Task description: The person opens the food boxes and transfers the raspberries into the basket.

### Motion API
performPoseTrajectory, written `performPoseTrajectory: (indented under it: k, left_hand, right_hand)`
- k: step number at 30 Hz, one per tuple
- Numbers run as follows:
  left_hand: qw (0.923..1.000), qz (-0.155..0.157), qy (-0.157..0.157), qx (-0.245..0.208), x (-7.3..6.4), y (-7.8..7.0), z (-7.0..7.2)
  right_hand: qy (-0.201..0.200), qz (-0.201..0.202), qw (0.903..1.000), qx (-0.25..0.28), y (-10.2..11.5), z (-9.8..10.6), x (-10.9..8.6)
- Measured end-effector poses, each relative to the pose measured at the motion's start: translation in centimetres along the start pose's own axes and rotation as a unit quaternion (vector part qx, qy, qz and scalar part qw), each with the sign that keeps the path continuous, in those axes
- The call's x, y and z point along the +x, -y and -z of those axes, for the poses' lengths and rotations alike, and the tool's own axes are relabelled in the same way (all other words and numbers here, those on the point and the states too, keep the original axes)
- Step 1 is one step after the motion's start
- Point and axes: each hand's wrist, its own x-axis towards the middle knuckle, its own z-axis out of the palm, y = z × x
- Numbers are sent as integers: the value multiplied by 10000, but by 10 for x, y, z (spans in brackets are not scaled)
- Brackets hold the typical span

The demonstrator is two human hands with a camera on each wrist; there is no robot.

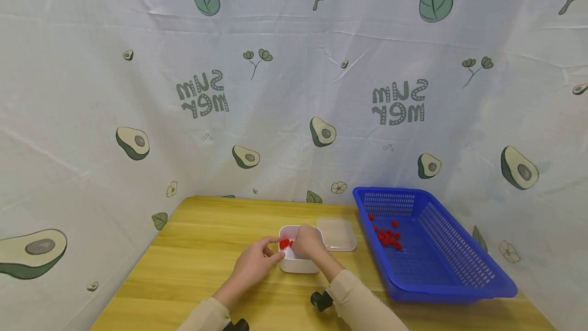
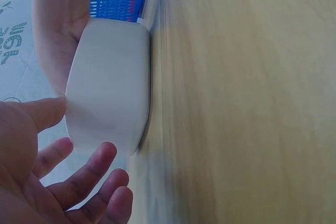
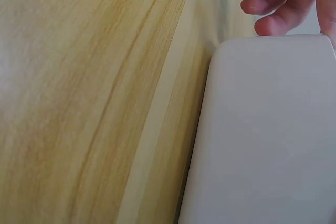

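A small white box stands on the table with red pieces inside, too small to name. My left hand is at its left side, thumb and index fingertips touching the rim. In the left wrist view, its other fingers spread loosely beside the white wall. My right hand reaches down into the box from the right; its fingertips are hidden inside, so what they hold does not show. The right wrist view has the box's outer wall, with the left hand's fingers beyond it.
A translucent lid lies behind and right of the box. Farther right stands a blue plastic basket with several small red pieces near its left wall. The wooden table meets a printed curtain at the back.
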Motion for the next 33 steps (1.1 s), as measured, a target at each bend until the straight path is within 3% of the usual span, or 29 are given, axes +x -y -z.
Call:
performPoseTrajectory:
  k: [14, 20, 27, 33]
  left_hand:
    - [10000, -40, -5, -2, 0, -1, -1]
    - [9999, -117, -23, 56, 0, 0, -2]
    - [9999, -126, -44, 61, 0, 1, -2]
    - [10000, -37, -5, 37, -1, 1, -1]
  right_hand:
    - [81, -137, 9998, 116, 2, 5, -5]
    - [9, 69, 9998, 189, 1, 7, -4]
    - [284, 152, 9971, 687, 1, 13, -5]
    - [483, 147, 9955, 797, 5, 25, -5]
